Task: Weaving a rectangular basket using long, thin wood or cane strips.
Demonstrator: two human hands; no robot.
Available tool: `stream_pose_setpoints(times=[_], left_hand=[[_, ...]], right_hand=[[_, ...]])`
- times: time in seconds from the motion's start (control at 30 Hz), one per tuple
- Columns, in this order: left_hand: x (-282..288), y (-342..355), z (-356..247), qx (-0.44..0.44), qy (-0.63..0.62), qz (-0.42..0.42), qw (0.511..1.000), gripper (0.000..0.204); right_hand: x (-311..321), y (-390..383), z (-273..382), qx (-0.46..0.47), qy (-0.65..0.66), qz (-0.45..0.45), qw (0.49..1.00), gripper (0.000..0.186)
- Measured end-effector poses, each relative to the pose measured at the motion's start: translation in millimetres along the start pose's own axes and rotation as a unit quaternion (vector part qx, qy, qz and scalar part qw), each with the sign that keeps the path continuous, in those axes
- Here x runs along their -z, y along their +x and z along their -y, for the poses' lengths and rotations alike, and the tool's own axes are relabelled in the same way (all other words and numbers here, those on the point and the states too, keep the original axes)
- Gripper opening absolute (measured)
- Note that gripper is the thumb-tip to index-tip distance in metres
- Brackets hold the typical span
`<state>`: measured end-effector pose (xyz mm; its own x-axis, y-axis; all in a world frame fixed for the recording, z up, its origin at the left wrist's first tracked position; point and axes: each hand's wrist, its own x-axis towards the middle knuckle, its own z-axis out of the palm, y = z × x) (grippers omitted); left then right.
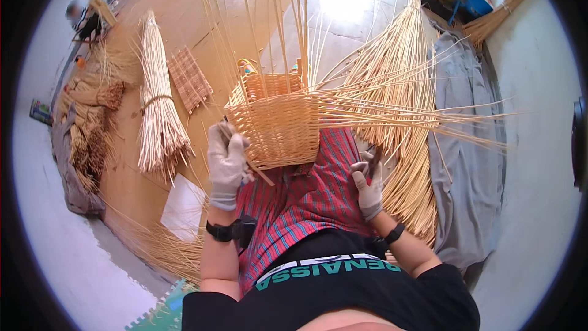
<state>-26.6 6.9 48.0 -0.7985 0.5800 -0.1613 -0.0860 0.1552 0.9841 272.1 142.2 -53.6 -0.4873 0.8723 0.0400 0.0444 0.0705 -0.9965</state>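
Both hands' fingers (225,141) flank wicker basket (277,124).

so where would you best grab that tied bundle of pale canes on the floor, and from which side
Grip the tied bundle of canes at its binding, about mid-length, coming from above. It lies flat on the floor with its near end fanned loose, so only the bound waist holds the canes together. This is a judgement; its weight cannot be told.

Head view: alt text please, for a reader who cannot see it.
A half-woven wicker basket rests on a lap in red plaid cloth. The gloved left hand holds its edge; the gloved right hand grips a dark tool. Loose reeds fan out rightward.
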Motion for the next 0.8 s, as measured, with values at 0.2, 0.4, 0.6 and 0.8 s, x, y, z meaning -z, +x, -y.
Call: stream_pose_setpoints(times=[0.2,0.4,0.6,0.8], left_hand=[[-92.9,12.1,-20.6,-0.339,0.175,0.080,0.921,0.027],[-156.2,38.2,-30.6,-0.297,0.445,0.093,0.840,0.032],[-157.8,49.9,-42.2,-0.181,0.465,0.105,0.860,0.022],[-155.5,58.9,-46.5,-0.192,0.440,0.072,0.875,0.021]], right_hand=[[5.3,1.6,92.7,-0.115,-0.154,0.098,0.976,0.045],[-18.3,112.3,227.9,0.420,-0.473,0.136,0.763,0.064],[-108.8,189.2,293.1,0.481,-0.656,0.189,0.550,0.031],[-158.6,215.1,276.4,0.466,-0.756,0.278,0.366,0.018]])
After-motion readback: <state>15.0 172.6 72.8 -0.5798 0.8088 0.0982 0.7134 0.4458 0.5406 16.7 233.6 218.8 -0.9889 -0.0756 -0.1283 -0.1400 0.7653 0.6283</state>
